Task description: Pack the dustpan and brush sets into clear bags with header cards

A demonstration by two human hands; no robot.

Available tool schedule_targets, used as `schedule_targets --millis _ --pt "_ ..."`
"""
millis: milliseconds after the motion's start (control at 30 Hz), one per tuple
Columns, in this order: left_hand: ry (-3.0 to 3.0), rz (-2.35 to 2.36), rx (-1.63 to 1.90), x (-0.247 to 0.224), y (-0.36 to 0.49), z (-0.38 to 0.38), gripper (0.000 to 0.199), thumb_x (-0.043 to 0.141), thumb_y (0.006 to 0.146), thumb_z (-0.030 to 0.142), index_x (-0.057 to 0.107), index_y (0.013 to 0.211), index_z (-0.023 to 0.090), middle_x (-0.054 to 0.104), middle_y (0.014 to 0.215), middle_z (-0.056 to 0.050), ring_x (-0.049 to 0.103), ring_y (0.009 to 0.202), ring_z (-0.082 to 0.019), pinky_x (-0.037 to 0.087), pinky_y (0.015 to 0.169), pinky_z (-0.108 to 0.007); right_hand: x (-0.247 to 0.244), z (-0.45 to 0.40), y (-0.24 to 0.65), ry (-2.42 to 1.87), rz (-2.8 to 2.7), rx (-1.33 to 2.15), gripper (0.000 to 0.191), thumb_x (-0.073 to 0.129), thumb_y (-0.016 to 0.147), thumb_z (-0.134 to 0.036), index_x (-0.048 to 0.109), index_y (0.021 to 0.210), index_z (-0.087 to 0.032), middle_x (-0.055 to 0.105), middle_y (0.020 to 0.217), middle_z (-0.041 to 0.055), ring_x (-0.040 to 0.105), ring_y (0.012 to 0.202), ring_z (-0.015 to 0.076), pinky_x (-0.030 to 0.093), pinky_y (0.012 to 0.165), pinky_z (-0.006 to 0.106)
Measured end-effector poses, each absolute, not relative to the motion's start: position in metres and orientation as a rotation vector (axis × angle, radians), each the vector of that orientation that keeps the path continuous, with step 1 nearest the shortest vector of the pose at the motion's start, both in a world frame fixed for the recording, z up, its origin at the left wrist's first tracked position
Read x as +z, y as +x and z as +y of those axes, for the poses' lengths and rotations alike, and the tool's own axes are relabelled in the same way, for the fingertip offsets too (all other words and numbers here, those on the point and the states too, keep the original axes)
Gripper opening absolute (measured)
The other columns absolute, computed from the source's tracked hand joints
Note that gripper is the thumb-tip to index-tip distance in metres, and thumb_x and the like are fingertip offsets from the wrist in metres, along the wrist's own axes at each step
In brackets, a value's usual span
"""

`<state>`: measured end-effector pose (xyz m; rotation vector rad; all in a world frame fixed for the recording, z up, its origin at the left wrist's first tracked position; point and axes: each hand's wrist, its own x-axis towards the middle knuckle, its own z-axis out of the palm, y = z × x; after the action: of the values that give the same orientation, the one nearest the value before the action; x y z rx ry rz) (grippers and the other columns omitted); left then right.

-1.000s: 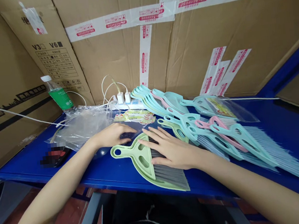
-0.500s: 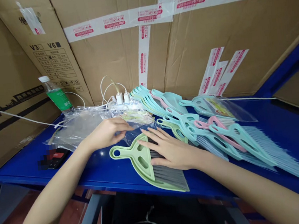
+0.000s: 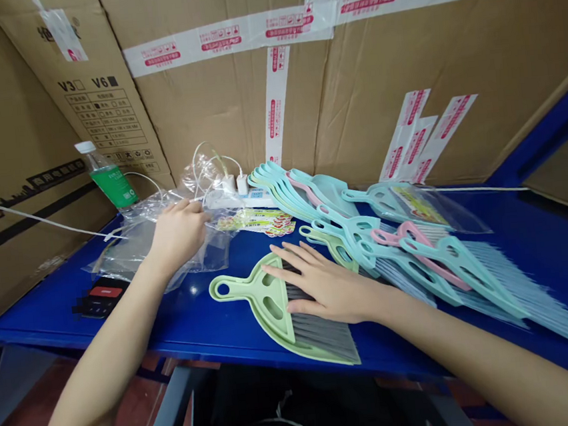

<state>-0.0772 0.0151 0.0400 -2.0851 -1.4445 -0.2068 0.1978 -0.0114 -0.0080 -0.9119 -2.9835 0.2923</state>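
- The left hand (image 3: pixel 180 235) was curled, grasping a clear plastic bag (image 3: pixel 131 251) on the blue table (image 3: pixel 194 322).
- The right hand (image 3: pixel 328 286) lay open, fingers spread, on a green hand brush (image 3: pixel 268 308).
- Teal and pink hand brushes (image 3: pixel 463 269) lay piled just beyond it.
- A white power strip (image 3: pixel 222 200) sat behind the bag.

A pale green plastic hand broom (image 3: pixel 266 308) with a holed handle and grey bristles lies flat on the blue desk (image 3: pixel 199 321). To its left, a crumpled clear plastic bag (image 3: pixel 127 248) sits loosely bunched, rising in soft folds.
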Motion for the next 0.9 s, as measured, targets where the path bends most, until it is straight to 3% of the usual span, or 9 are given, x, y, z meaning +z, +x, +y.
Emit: schedule_targets --millis 300,400,533,667,800,900 --pt "-1.926 -1.641 -0.016 0.034 -0.082 0.013 0.03 0.043 0.075 0.005 0.072 0.069 0.013 0.073 0.077 -0.019 0.067 0.086 -0.033 0.046 0.072 -0.04 -0.009 -0.011 0.198 -0.913 -2.974 0.272 0.073 0.04 0.097 -0.061 0.027 0.157 -0.022 0.013 0.164 0.0182 0.01 0.148 0.0399 0.017 0.117 0.064" --pt "-1.982 -1.54 -0.014 0.029 -0.07 0.013 0.03 0.044 0.08 0.008 0.073 0.081 0.014 0.074 0.082 -0.016 0.067 0.09 -0.03 0.049 0.075 -0.039 -0.01 -0.011 0.198 -0.901 -2.965 0.259 0.072 0.039 0.097 -0.062 0.029 0.156 -0.023 0.015 0.164 0.0173 0.011 0.148 0.0401 0.019 0.116 0.064" --pt "-2.325 -1.353 0.005 0.024 -0.047 0.016 0.033 0.043 0.088 0.012 0.071 0.104 0.018 0.074 0.104 -0.01 0.068 0.099 -0.025 0.054 0.085 -0.037 -0.013 -0.01 0.199 -0.868 -2.954 0.218 0.07 0.038 0.097 -0.061 0.03 0.156 -0.022 0.017 0.164 0.017 0.012 0.149 0.0384 0.02 0.116 0.064" --pt "-2.424 -1.32 0.163 0.023 -0.025 0.025 0.033 0.044 0.091 0.013 0.064 0.118 0.014 0.072 0.115 -0.012 0.068 0.104 -0.024 0.054 0.09 -0.038 -0.012 -0.011 0.198 -0.862 -2.96 0.207 0.07 0.04 0.098 -0.058 0.031 0.155 -0.02 0.018 0.163 0.0197 0.013 0.148 0.0394 0.019 0.116 0.064" --pt "-2.408 -1.4 0.244 0.021 -0.01 0.04 0.034 0.044 0.092 0.012 0.059 0.124 0.012 0.071 0.119 -0.015 0.07 0.105 -0.024 0.056 0.085 -0.034 -0.01 -0.012 0.197 -0.889 -2.965 0.225 0.07 0.043 0.097 -0.056 0.031 0.155 -0.019 0.016 0.162 0.0213 0.012 0.148 0.0404 0.019 0.115 0.065" --pt "-2.392 -1.419 0.24 0.016 -0.007 0.049 0.036 0.045 0.092 0.012 0.057 0.126 0.012 0.073 0.111 -0.015 0.072 0.097 -0.024 0.057 0.077 -0.032 -0.009 -0.012 0.197 -0.905 -2.972 0.227 0.07 0.044 0.097 -0.056 0.032 0.155 -0.019 0.016 0.163 0.0212 0.011 0.148 0.0405 0.019 0.115 0.064"
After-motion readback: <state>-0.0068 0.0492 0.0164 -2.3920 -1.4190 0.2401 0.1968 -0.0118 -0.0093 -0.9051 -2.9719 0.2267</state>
